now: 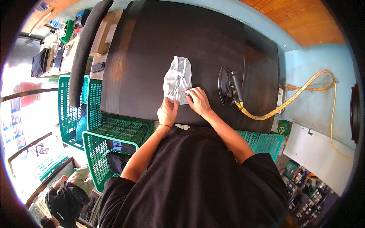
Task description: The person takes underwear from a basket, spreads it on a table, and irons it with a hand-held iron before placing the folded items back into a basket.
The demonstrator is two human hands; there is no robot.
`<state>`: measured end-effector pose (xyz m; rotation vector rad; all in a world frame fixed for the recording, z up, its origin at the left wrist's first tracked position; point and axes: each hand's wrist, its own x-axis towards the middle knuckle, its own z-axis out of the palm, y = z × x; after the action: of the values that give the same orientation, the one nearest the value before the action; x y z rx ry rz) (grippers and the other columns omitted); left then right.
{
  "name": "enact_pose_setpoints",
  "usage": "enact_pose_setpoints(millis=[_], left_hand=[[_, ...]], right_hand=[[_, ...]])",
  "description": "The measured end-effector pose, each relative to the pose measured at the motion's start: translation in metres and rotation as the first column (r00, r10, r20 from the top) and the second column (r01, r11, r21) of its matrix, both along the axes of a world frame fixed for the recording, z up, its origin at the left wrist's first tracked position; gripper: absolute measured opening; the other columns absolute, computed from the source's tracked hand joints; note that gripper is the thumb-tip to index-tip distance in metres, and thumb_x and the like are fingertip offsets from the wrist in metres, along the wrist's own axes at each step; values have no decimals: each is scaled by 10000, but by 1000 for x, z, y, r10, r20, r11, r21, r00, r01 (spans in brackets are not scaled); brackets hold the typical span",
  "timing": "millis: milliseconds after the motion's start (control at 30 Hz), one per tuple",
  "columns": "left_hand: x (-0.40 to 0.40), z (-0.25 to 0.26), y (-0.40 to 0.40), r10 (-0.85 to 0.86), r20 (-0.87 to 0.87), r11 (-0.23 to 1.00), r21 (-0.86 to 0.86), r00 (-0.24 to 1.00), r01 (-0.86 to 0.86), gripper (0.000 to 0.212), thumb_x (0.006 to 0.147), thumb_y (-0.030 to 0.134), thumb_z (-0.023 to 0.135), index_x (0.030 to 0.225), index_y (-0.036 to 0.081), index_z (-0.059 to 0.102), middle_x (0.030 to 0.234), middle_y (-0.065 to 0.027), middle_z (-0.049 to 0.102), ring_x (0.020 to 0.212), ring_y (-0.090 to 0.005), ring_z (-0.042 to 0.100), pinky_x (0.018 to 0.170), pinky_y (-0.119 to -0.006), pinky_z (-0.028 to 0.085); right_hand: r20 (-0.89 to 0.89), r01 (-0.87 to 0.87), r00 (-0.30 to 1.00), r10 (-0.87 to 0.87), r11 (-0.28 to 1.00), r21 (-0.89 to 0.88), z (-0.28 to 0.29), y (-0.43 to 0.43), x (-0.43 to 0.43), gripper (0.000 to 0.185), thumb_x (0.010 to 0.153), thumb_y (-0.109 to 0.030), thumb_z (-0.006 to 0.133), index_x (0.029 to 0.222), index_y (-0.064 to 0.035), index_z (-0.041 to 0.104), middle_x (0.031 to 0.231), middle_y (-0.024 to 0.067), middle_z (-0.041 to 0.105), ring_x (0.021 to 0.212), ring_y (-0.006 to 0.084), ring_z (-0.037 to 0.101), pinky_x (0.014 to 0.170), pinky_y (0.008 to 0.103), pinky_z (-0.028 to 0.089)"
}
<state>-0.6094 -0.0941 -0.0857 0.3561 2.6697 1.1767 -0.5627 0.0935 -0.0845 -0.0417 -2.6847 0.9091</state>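
Note:
A small light grey fabric piece (178, 77) with gathered folds lies lengthwise on the black padded ironing table (159, 34). At its near left corner is my left hand (167, 111), its thumb and fingers pinching the hem. My right hand (198, 102) rests at the near right edge of the fabric, fingers bent over it; whether it grips the cloth is not clear. To the right, an electric iron (231, 87) with a black handle stands on the table, a yellow cord running from its back end.
Green plastic crates (109, 136) holding dark garments stand below the table at left. A long black padded arm (85, 57) flanks the table's left side. The yellow cord (265, 116) loops to the blue wall. A co-worker (70, 196) is at the lower left.

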Motion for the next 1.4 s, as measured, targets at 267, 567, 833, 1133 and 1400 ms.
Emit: enact_pose_setpoints(millis=[267, 567, 833, 1133, 1400], left_hand=[[-67, -8, -53, -690, -380, 698, -125, 616, 705, 538, 653, -62, 612, 1182, 35, 601, 1245, -150, 569, 1176, -366, 536, 990, -475, 456], [-129, -20, -11, -468, -391, 832, 106, 792, 544, 184, 848, -19, 620, 1030, 8, 626, 930, -142, 650, 910, -348, 648, 809, -428, 543], [-203, -38, 94, -390, -165, 921, -70, 906, 383, 269, 824, 173, 776, 1028, 54, 649, 937, -116, 657, 996, -334, 644, 854, -438, 535], [-182, -9, 63, -508, -78, 848, 128, 858, 514, 248, 736, 1, 682, 929, 60, 538, 1027, -110, 620, 1011, -343, 595, 872, -434, 481], [-102, -2, -27, -747, -569, 565, -273, 342, 779, 292, 775, 101, 639, 1065, 72, 628, 1054, -70, 623, 994, -248, 606, 884, -427, 488]], right_hand=[[73, -223, 974, 217, 971, 88, 1, -16, 12, 381, 762, -80, 732, 1131, -45, 644, 1067, 84, 616, 1097, 257, 576, 942, 410, 439], [-115, 29, 992, -46, 989, -148, -2, 12, -30, 192, 798, 27, 646, 973, -47, 681, 924, 110, 685, 872, 301, 666, 760, 408, 540], [588, 463, 755, -290, 871, -165, -13, 69, -146, 473, 741, -248, 856, 1114, -20, 676, 987, 133, 754, 902, 263, 734, 814, 394, 570], [290, 246, 945, -154, 916, -316, 10, 54, -100, 243, 737, -70, 771, 926, -33, 623, 886, 95, 679, 844, 275, 679, 770, 388, 550], [-50, -206, 972, 231, 933, 294, -3, 13, -5, 103, 828, -103, 636, 923, -88, 596, 969, 49, 592, 928, 230, 606, 803, 375, 511]])
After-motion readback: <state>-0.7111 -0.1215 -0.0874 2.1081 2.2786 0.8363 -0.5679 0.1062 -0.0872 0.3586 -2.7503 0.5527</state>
